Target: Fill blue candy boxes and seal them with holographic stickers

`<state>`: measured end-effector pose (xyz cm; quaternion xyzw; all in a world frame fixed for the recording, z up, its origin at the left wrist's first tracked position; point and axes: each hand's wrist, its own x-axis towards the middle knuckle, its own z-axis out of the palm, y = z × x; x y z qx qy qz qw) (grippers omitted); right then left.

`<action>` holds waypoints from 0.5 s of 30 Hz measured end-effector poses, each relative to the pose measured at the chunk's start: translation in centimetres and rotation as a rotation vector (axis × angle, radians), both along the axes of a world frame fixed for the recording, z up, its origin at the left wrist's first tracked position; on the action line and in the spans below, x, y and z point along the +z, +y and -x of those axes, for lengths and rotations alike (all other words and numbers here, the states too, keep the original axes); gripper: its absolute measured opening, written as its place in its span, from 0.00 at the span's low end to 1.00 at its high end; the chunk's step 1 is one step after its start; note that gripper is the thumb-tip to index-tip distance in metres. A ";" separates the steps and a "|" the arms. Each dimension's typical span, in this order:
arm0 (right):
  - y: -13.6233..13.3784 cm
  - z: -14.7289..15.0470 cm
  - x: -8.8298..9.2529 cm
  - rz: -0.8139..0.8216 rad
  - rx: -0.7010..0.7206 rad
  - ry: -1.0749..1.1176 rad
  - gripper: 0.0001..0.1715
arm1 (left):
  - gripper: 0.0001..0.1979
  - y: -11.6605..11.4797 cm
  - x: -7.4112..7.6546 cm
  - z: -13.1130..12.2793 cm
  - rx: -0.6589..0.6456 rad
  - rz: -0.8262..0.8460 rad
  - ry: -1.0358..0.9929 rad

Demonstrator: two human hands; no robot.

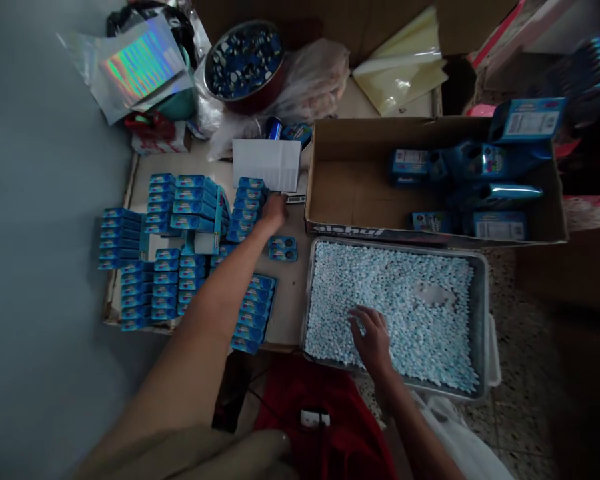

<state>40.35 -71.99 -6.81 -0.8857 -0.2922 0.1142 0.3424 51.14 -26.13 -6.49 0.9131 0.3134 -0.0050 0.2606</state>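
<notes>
My left hand [275, 212] reaches across to the right side of a row of small blue printed packs [246, 208], close to the end of a small grey device [296, 199]. Its fingers are dark and blurred, so any hold is unclear. Just below it lie two more blue packs [283, 249]. Over the left part of a metal tray [481, 320] hovers my right hand [373, 339], loosely curled with a gap between thumb and forefinger; I see nothing held. Small pale blue and white pieces [380, 277] fill the tray, apart from a thin patch at right.
Several rows of blue packs [165, 283] cover the table's left side. Behind the tray, a cardboard box [347, 190] contains larger blue packages [497, 227]. A white card [267, 163], a bowl of small dark packets [245, 67] and plastic bags [315, 77] sit at the back.
</notes>
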 end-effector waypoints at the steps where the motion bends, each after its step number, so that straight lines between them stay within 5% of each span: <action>1: -0.4 0.5 -0.1 -0.003 -0.032 -0.011 0.12 | 0.20 0.9 0.0 -1.1 -0.010 -0.025 -0.005; 9: -2.5 6.3 -1.4 0.050 -0.240 0.011 0.17 | 0.52 11.7 2.2 -10.0 -0.102 -0.177 0.150; 11: -1.8 8.2 -1.4 0.082 -0.298 0.080 0.19 | 0.50 13.8 2.5 -11.5 -0.166 -0.188 0.208; 15: 0.4 11.5 -0.3 0.092 -0.344 0.186 0.20 | 0.28 16.8 4.0 -12.9 -0.306 -0.168 0.363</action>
